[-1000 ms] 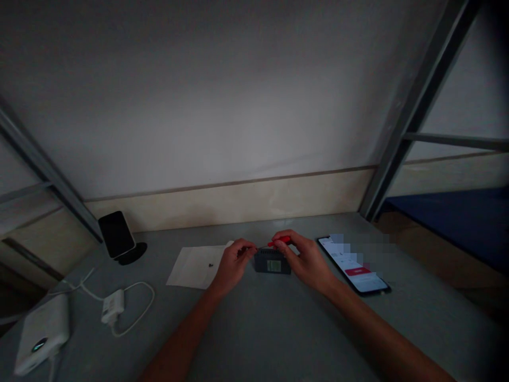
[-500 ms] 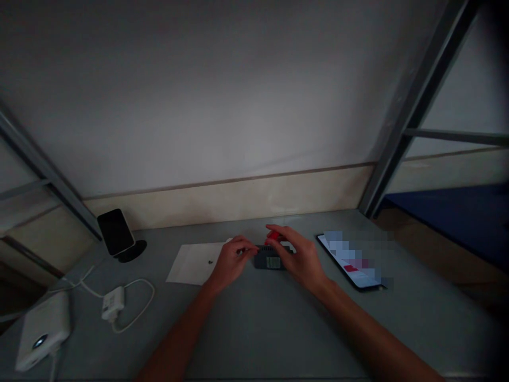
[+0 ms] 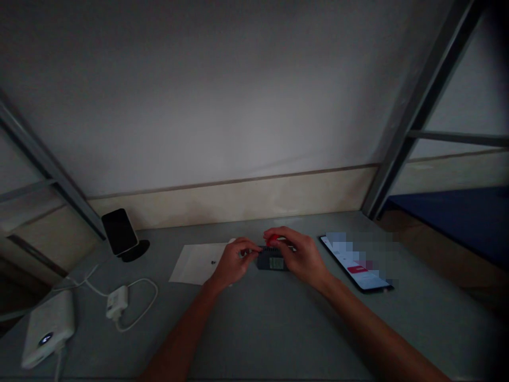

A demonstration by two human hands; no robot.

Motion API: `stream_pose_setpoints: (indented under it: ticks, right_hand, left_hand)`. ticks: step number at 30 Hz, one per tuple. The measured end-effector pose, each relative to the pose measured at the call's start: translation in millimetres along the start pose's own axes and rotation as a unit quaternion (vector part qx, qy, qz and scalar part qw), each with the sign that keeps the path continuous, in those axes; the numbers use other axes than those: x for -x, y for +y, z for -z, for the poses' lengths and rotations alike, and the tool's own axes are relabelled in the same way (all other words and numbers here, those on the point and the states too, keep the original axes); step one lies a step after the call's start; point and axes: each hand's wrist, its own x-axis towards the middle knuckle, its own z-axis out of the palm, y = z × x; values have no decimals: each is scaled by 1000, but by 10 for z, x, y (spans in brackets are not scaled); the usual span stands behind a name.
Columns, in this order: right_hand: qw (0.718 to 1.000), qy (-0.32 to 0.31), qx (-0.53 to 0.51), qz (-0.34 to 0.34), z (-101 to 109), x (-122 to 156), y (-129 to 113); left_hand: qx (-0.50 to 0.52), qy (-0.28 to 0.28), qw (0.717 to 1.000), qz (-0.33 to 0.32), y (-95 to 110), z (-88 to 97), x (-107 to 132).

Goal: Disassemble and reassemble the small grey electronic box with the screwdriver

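Observation:
A small dark box (image 3: 267, 262) with a pale label on its front and a row of notches along its top edge sits on the desk between my hands. My left hand (image 3: 233, 262) is closed in a pinch at the box's top left corner; what its fingertips hold, if anything, is too small to make out. My right hand (image 3: 303, 257) curls over the right end of the box. Between its thumb and fingers is a small red object (image 3: 272, 240), mostly covered, just above the notched edge.
Left of my left hand lies a white sheet of paper (image 3: 191, 262) with a tiny dark bit (image 3: 213, 262) on it. A phone (image 3: 358, 268) with a lit screen lies to the right. Further left are a dark-screened device on a stand (image 3: 119, 232), a white adapter with cable (image 3: 117, 302) and a white power bank (image 3: 50, 329).
My right fingers have come down and closed more around the red object over the box. My left hand stays at the box's corner. The whole view has shifted slightly.

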Motion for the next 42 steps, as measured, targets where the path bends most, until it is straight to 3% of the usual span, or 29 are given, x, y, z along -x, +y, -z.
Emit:
stream_pose_setpoints:
  ticks: [6,9,16,22,26,28,34,42]
  right_hand:
    - [996,-79,22,38,25,-305,-43]
    - [992,-94,52,58,-27,-419,-44]
    - [994,-90,-9,61,-122,-318,-44]
    - [997,-13,23,72,-160,-299,-4]
    - [995,-36,17,95,-163,-298,-39]
    - [995,-45,5,84,-161,-291,-58]
    - [999,14,3,38,-174,-286,-58]
    - [999,47,1,10,-268,-265,-1]
  left_hand:
    - [25,30,999,-31,-70,-40,-1]
    - [50,24,998,-15,-83,-62,3]
    - [56,20,998,22,-60,-82,9]
    - [49,32,998,1,-76,-105,18]
    - [31,28,999,-16,-70,-95,30]
    - [23,24,999,-24,-63,-88,33]
    - [19,30,998,-49,-82,-99,45]
    - [-73,3,995,-67,-76,-77,65]
